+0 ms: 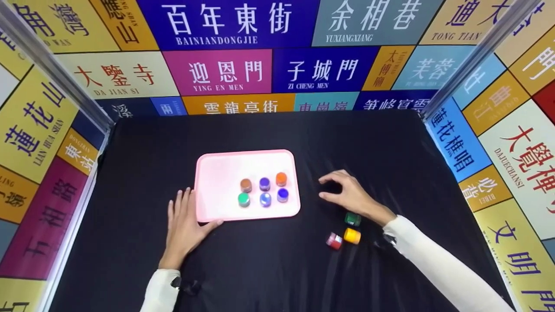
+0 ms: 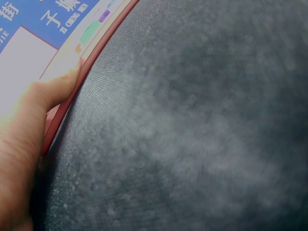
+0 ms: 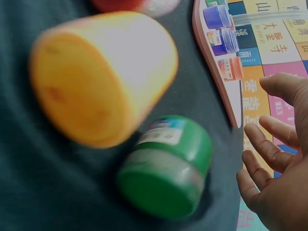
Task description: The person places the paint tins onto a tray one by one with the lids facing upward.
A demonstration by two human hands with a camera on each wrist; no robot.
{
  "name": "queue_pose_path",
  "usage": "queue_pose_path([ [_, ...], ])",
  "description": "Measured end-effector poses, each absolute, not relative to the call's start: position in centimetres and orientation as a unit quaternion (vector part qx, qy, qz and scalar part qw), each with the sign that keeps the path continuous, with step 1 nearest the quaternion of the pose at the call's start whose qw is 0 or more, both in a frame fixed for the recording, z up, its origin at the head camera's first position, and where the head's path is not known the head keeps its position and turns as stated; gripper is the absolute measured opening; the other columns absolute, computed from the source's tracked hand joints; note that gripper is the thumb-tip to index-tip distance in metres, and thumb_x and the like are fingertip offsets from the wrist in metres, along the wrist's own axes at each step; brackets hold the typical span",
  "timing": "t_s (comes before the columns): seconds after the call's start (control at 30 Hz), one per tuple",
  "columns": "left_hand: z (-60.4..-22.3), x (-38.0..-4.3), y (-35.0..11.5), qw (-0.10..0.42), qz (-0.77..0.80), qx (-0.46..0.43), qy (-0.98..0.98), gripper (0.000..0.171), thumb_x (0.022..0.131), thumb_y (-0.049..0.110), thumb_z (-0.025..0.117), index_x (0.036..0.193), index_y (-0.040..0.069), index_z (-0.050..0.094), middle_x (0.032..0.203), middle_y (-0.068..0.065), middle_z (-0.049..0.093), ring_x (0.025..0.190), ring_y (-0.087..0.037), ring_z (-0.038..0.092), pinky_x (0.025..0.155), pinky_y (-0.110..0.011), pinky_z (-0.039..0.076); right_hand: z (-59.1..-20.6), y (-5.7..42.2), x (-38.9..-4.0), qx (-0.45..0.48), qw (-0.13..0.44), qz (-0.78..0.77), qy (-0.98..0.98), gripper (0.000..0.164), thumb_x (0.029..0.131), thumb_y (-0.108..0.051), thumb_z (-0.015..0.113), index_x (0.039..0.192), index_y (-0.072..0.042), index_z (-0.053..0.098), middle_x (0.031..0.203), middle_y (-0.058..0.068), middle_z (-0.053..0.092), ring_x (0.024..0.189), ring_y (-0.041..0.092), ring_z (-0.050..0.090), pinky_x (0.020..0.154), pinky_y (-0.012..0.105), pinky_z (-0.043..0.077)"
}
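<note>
A pink tray [image 1: 219, 173] lies on the black cloth, with several small paint jars standing in two rows on its right half. Among them are an orange jar [image 1: 281, 179], a brown jar [image 1: 246, 185] and a light green jar [image 1: 243, 199]. My left hand [image 1: 184, 225] rests at the tray's lower left corner, thumb on the near rim and fingers along the left side. To the right of the tray my right hand [image 1: 349, 195] hovers with thumb and fingers apart, holding nothing. Below it lie a dark green jar [image 3: 166, 166], a yellow jar [image 1: 352, 235] and a red jar [image 1: 334, 240].
Black cloth [image 1: 269, 264] covers the table around the tray. Printed panels with large characters [image 1: 217, 71] stand at the back and both sides, with clear corner posts [image 1: 472, 56] between them.
</note>
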State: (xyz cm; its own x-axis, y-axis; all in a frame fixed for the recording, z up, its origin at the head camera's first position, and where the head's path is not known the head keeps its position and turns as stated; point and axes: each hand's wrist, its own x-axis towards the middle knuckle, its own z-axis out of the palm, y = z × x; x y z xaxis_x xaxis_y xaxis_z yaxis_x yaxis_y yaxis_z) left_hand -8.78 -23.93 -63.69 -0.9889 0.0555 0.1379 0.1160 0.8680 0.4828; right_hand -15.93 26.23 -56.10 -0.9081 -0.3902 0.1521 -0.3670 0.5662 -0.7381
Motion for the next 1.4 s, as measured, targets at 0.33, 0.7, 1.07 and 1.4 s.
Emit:
queue_pose_path([
  [0.33, -63.9, -9.0, -24.0, 0.068, -0.252, -0.048, -0.964, 0.131, 0.082, 0.078, 0.082, 0.172, -0.001, 0.028, 0.178, -0.027, 0.027, 0.168, -0.047, 0.013, 0.135, -0.065, 0.002, -56.9, 29.5, -12.8, -0.188, -0.012, -0.442, 0.877, 0.041, 0.087, -0.012, 0.094, 0.124, -0.001, 0.080, 0.122, 0.003, 0.079, 0.125, 0.030, 0.063, 0.107, 0.017, 0.042],
  [0.7, -63.9, -8.8, -24.0, 0.067, -0.253, -0.048, -0.964, 0.132, 0.082, 0.077, 0.083, 0.173, 0.000, 0.027, 0.178, -0.027, 0.026, 0.168, -0.048, 0.013, 0.135, -0.066, 0.003, -58.1, 31.6, -9.8, -0.177, -0.019, -0.446, 0.877, 0.038, 0.086, -0.009, 0.095, 0.122, -0.003, 0.081, 0.121, 0.003, 0.079, 0.121, 0.026, 0.064, 0.105, 0.012, 0.042],
  [1.07, -63.8, -8.9, -24.0, 0.064, -0.256, -0.047, -0.963, 0.131, 0.082, 0.077, 0.082, 0.173, 0.001, 0.027, 0.179, -0.027, 0.025, 0.168, -0.048, 0.012, 0.135, -0.065, 0.001, -58.9, 32.9, -7.9, -0.166, -0.022, -0.445, 0.880, 0.039, 0.084, -0.007, 0.096, 0.121, -0.005, 0.081, 0.121, 0.001, 0.078, 0.122, 0.025, 0.062, 0.105, 0.010, 0.040],
  [1.4, -63.9, -8.9, -23.9, 0.073, -0.253, -0.049, -0.964, 0.131, 0.082, 0.075, 0.084, 0.171, -0.003, 0.029, 0.178, -0.028, 0.028, 0.168, -0.048, 0.015, 0.135, -0.065, 0.003, -59.7, 33.5, -7.0, -0.166, -0.040, -0.431, 0.886, 0.042, 0.080, -0.005, 0.097, 0.119, -0.007, 0.082, 0.122, 0.004, 0.078, 0.123, 0.027, 0.062, 0.106, 0.009, 0.039],
])
